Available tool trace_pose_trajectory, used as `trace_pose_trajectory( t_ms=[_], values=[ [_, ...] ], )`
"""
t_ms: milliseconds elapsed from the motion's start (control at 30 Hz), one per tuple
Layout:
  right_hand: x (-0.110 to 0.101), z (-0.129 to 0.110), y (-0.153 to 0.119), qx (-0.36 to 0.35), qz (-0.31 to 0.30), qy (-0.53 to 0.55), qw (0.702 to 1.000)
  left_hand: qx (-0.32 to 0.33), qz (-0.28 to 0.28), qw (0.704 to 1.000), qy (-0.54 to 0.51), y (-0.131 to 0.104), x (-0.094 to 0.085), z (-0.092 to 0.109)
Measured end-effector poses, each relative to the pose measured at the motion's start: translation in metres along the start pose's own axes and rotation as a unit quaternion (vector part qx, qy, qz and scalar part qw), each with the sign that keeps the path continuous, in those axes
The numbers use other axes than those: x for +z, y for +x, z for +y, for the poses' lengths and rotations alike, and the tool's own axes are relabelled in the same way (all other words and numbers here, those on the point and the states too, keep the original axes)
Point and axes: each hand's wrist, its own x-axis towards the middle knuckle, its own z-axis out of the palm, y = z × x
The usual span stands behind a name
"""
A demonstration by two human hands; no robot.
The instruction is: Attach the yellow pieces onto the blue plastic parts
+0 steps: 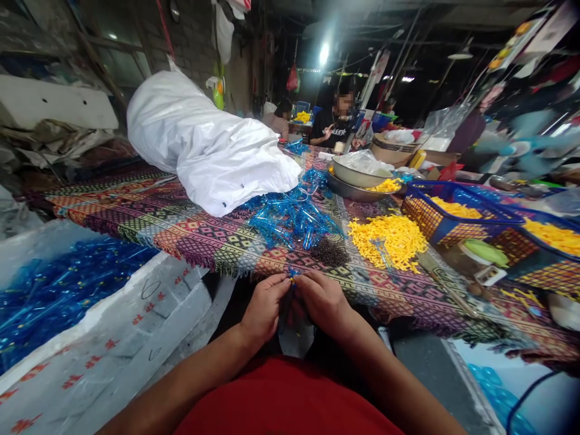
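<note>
My left hand and my right hand meet at the table's front edge, fingers pinched together. Between their fingertips is a small blue plastic piece with a bit of yellow on it; its exact kind is too small to make out. Just beyond them lies a heap of tiny dark brown pieces. Behind that heap, see-through blue plastic parts are spread in a tangle. To the right of these, small yellow plastic parts form a pile on the patterned tablecloth.
A large white sack rests on the table at left. Blue baskets of yellow parts and metal bowls stand at right. Below left, a white foam box holds blue parts. A fan and a person are farther back.
</note>
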Motion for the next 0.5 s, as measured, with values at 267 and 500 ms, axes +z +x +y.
trace_pose_trajectory(
  t_ms=[267,500],
  values=[
    [-0.002,-0.009,0.007,0.008,-0.024,-0.030,0.999,0.046,0.064,0.993,0.090,-0.005,0.002,-0.002],
    [0.011,-0.012,0.012,-0.004,-0.029,-0.040,0.999,0.097,0.105,0.961,0.238,-0.016,0.006,0.005]
  ],
)
